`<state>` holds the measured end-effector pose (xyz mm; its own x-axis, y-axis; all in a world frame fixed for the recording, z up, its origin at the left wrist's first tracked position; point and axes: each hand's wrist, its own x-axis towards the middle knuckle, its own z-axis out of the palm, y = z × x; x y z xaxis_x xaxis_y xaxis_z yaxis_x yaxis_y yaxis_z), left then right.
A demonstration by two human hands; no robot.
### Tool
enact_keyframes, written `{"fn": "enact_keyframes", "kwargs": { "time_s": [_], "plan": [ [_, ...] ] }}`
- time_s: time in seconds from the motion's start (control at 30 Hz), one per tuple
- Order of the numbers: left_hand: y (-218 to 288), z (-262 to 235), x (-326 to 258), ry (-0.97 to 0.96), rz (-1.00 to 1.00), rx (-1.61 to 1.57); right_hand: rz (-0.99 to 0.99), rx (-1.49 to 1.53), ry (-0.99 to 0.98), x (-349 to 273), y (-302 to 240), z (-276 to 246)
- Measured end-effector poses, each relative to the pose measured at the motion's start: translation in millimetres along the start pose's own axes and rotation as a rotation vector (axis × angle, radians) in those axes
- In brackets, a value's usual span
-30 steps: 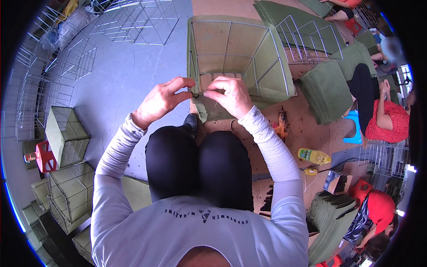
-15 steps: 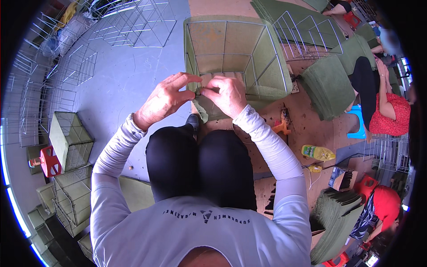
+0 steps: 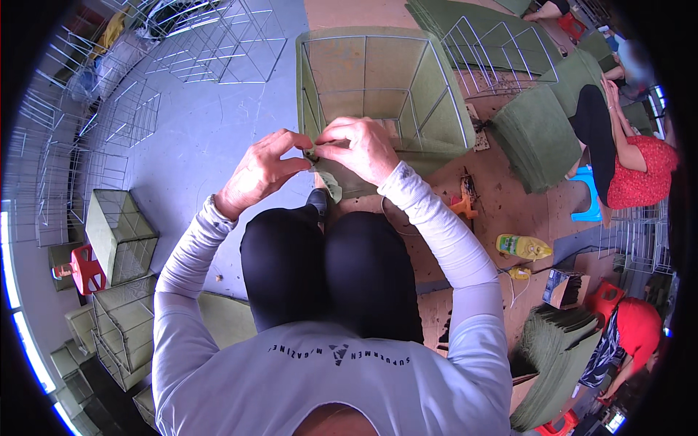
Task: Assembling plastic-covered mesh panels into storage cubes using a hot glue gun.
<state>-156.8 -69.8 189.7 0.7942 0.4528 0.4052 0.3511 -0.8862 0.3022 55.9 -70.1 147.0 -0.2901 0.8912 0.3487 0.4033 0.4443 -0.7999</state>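
A large box-shaped wire frame (image 3: 367,65) covered in green fabric (image 3: 443,80) lies in front of my knees, its opening toward me. At its near left corner my right hand (image 3: 361,149) pinches the fabric edge between thumb and forefinger. My left hand (image 3: 263,173) is beside the same corner, thumb and forefinger curved and apart, their tips close to the edge. A small dark spot shows between the two hands. Below them a loose fabric flap (image 3: 331,185) hangs near my shoe. My fingers hide the exact spot being handled.
To the right lie an orange-handled glue gun (image 3: 464,207), a yellow bottle (image 3: 522,247) and a stack of green sheets (image 3: 534,138). Bare wire frames (image 3: 218,43) stand far left; covered boxes (image 3: 122,236) stand near left. Co-workers (image 3: 640,171) sit on the right.
Both hands have shifted slightly left along the box's near corner, the right hand's fingertips now closer to the edge. The view has turned slightly.
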Motion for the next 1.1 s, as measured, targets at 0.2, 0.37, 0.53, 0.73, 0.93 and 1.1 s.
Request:
{"fn": "enact_keyframes", "kwargs": {
  "time_s": [0.2, 0.37, 0.53, 0.73, 0.93, 1.1],
  "plan": [
    [0, 7, -6, 0.055, -0.036, -0.005, -0.116, -0.106, -0.284, 23, -1, -6],
    [-1, 9, -8, 0.108, -0.025, -0.021, -0.158, -0.207, -0.444, 37, -13, -8],
    [-1, 15, -11, 0.129, -0.051, -0.053, -0.211, -0.344, -0.484, 44, -9, -1],
    [1, 16, -4, 0.138, 0.035, -0.009, -0.176, -0.251, -0.482, 50, 2, 9],
    [-1, 19, 2, 0.156, -0.043, -0.054, -0.136, -0.229, -0.513, 59, -1, 7],
    [2, 18, 12, 0.158, -0.124, -0.056, -0.062, -0.197, -0.530, 65, -3, 4]
  ]
}}
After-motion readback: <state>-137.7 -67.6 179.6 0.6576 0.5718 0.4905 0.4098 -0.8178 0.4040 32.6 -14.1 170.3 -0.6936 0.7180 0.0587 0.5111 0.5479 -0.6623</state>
